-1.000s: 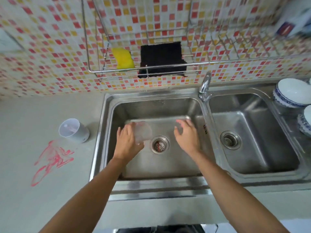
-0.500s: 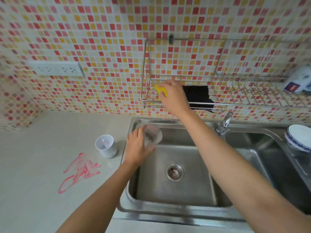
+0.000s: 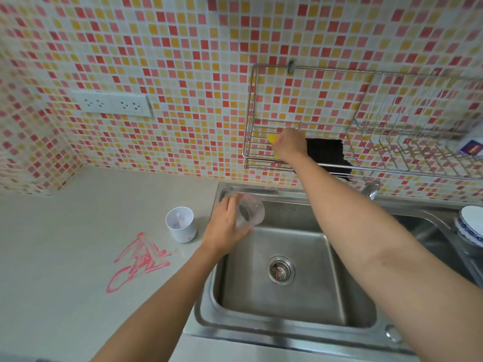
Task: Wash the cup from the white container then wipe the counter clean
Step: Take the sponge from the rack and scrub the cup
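Two hands are in view. There is one clear cup [image 3: 251,212], one white container [image 3: 181,228], one yellow sponge [image 3: 271,138], one black cloth [image 3: 326,155] and one pink scribbled stain [image 3: 138,259] on the grey counter [image 3: 65,257]. The steel sink has two basins. The left basin [image 3: 287,304] is seen whole, with one drain strainer [image 3: 281,269]. The right basin [image 3: 428,231] is cut off by the edge, and one tap [image 3: 371,189] stands behind the divide.

The white container stands upright and open on the counter, just left of the sink and just beyond the stain. Only a small pale stub shows inside it, and what that is cannot be told. The wire rack [image 3: 337,70] on the mosaic wall holds the sponge and the cloth side by side. A blue-patterned white bowl [image 3: 470,226] sits at the far right edge. A double socket plate [image 3: 112,104] is set in the wall on the left.

The cup is see-through plastic, smooth-walled and looks empty. It is tilted with its mouth turned to the right, above the back left corner of the left basin. The left hand [image 3: 227,228] grips it, fingers curled round its side. The right hand [image 3: 290,146] reaches up into the rack and curls down over the sponge, hiding most of it. Only the sponge's left end shows.
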The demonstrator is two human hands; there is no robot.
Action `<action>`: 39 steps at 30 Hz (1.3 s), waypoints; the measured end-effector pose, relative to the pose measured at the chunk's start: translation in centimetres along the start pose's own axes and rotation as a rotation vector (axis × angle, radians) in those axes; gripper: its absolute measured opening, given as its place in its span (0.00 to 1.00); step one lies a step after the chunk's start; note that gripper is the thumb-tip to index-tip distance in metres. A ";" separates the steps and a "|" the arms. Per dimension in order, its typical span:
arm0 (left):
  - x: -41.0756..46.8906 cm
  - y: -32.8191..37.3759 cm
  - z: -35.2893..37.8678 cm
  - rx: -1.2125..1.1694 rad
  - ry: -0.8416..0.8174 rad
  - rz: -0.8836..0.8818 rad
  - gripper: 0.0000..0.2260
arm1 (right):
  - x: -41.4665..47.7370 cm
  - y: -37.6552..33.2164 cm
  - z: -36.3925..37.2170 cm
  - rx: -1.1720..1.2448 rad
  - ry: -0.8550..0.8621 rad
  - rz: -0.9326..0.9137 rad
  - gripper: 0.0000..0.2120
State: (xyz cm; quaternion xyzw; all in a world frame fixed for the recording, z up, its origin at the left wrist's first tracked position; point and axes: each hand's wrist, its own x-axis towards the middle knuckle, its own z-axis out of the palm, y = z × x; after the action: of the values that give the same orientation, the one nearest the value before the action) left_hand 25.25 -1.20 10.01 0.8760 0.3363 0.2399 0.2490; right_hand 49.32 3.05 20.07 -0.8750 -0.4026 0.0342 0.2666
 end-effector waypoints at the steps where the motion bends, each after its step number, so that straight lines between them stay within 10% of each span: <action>1: -0.1 -0.2 -0.1 -0.009 -0.006 0.008 0.32 | -0.9 -0.1 -0.7 0.115 0.047 -0.033 0.04; 6: 0.1 -1.2 -0.7 0.029 0.016 0.048 0.31 | -9.1 0.3 -3.2 0.440 0.194 -0.347 0.19; 19: 2.1 0.7 0.6 0.204 -0.096 0.340 0.32 | -19.4 9.2 2.3 -0.095 -0.014 -0.642 0.17; 26: 2.3 0.7 1.4 0.240 -0.162 0.345 0.35 | -20.7 8.9 2.6 0.220 -0.156 -0.359 0.15; 34: 1.9 0.3 1.6 0.210 -0.286 0.340 0.37 | -19.3 10.1 2.1 -0.274 -0.040 -0.715 0.14; 39: 1.7 -0.2 1.8 0.201 -0.323 0.312 0.37 | -21.6 9.6 4.0 0.290 -0.179 -0.302 0.17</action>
State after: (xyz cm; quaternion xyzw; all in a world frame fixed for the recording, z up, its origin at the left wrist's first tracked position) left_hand 27.34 -0.42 8.93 0.9647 0.1747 0.0975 0.1713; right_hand 40.24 -15.92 8.54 -0.7509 -0.5420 0.1289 0.3546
